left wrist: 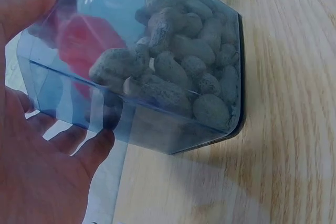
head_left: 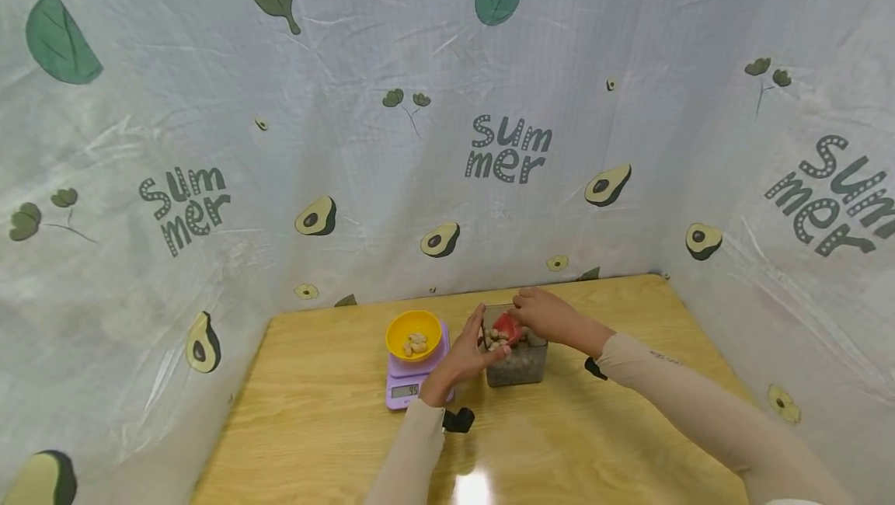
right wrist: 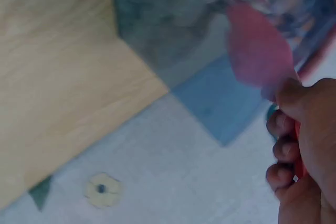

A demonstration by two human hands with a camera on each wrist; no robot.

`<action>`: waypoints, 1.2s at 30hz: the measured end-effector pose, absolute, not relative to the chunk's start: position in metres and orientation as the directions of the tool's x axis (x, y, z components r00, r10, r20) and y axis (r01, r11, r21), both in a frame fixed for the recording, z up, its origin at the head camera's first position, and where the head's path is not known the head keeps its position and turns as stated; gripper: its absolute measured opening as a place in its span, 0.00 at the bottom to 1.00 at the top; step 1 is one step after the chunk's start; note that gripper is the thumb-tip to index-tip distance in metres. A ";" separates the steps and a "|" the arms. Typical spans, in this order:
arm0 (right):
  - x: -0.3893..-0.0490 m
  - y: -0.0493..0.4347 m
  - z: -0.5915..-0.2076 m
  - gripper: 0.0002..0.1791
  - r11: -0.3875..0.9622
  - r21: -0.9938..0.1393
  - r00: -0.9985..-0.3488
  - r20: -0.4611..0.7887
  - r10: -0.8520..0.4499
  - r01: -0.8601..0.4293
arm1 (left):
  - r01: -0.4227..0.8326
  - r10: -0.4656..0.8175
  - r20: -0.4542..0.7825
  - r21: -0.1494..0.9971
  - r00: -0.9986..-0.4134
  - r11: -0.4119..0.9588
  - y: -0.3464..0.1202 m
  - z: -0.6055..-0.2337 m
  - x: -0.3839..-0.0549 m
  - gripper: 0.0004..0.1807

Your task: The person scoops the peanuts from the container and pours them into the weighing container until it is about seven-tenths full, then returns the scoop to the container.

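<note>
A clear plastic container (head_left: 516,369), part full of unshelled peanuts (left wrist: 178,56), stands on the table. My left hand (head_left: 466,356) holds it by the upper left side, the thumb near the rim and the fingers along the wall. The handle of a red scoop (right wrist: 257,45) is in the grip of my right hand (right wrist: 310,129), its fingers curled round it. The scoop's head is down inside the container among the peanuts; how much it carries is hard to tell. In the head view my right hand is over the container's back right rim.
Left of the container, a yellow bowl (head_left: 393,342) with several peanuts rests on a purple kitchen scale (head_left: 395,371) with a lit display. The wooden table (head_left: 315,404) meets a printed cloth wall (head_left: 377,256) at the back and sides.
</note>
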State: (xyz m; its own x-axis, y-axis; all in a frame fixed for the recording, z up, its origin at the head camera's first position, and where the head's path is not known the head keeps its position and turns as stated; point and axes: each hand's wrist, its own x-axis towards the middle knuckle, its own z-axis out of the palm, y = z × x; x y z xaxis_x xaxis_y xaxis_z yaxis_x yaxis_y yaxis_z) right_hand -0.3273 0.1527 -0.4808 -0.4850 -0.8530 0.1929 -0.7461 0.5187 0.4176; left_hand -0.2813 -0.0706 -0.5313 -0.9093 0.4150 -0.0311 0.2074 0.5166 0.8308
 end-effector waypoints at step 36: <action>-0.319 0.164 -0.502 0.06 0.657 0.043 -0.611 0.325 -0.722 -0.753 | 0.223 0.418 -0.015 0.829 -0.908 0.514 -0.067 -0.534 -0.284 0.59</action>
